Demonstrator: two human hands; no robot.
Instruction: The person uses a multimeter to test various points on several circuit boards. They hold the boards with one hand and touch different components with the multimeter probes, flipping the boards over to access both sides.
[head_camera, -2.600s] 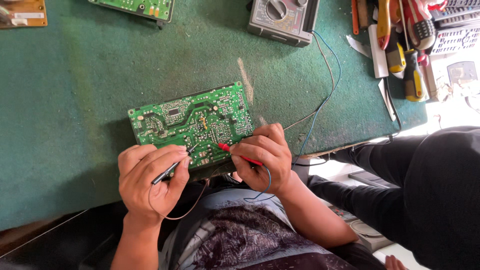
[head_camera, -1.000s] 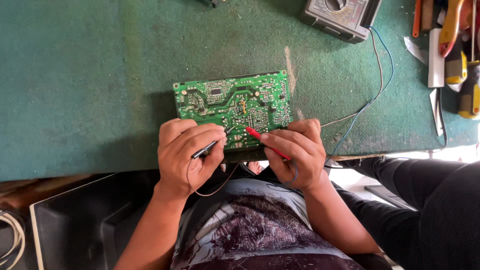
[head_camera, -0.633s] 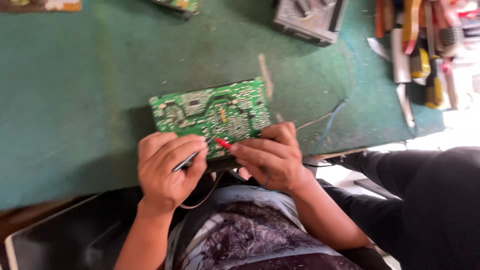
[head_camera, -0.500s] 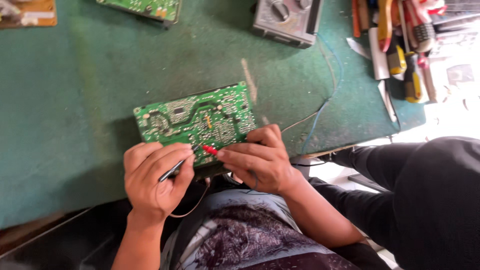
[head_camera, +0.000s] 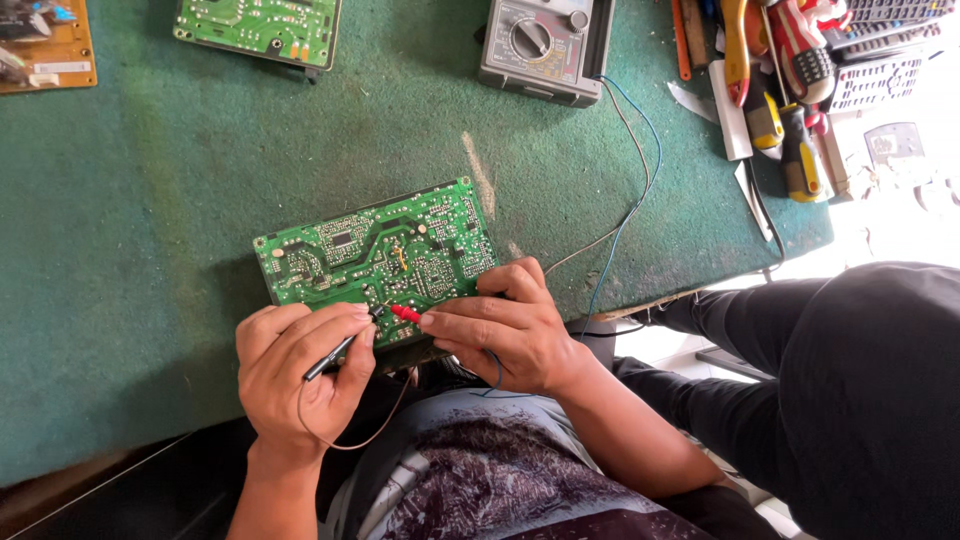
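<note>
A green circuit board (head_camera: 375, 250) lies solder side up on the green felt table (head_camera: 140, 260), at its near edge. My left hand (head_camera: 295, 375) pinches a black test probe (head_camera: 335, 352) whose tip touches the board's near edge. My right hand (head_camera: 505, 330) grips a red test probe (head_camera: 405, 313), its tip on the board close to the black one. Thin leads run from both probes, the blue wire (head_camera: 640, 190) going up to a grey analogue multimeter (head_camera: 545, 45) at the table's far side.
A second green board (head_camera: 258, 27) and an orange board (head_camera: 40, 45) lie at the far left. Screwdrivers, pliers and a knife (head_camera: 770, 90) are heaped at the far right beside remote controls (head_camera: 880, 50). Another person's dark-trousered leg (head_camera: 860, 390) is at the right.
The red probe tip has shifted left along the board's near edge, closer to the black probe. The head camera swayed sideways and back; both hands stayed on the board.
</note>
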